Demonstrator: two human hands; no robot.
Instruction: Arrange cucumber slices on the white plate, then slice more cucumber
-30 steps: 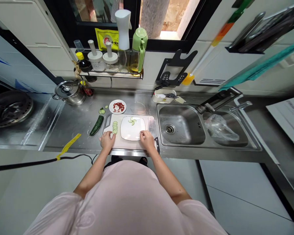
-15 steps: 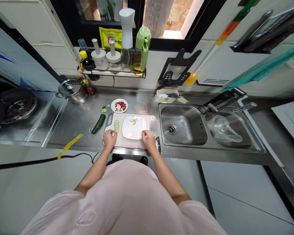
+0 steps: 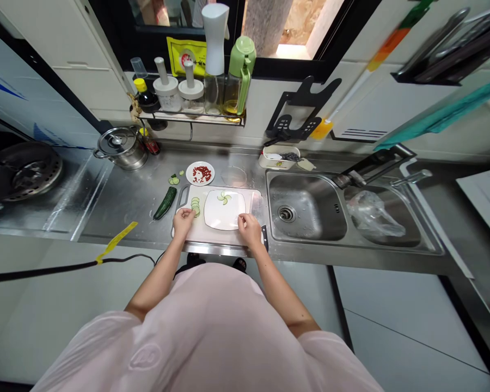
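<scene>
Left hand (image 3: 183,221), fingers nearly together at cucumber slices (image 3: 195,202) laid handily close; right hand (image 3: 251,229), fingers curled at the plate (image 3: 224,216), perhaps steadying it; grips unclear!

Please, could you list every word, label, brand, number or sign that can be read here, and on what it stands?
No text can be read for certain.
Yellow packet: lettering, too blurred.
Pink shirt: emblem, unclear.
White sheet: print, too small.
Wall panel: blue shapes, no readable word.
</scene>
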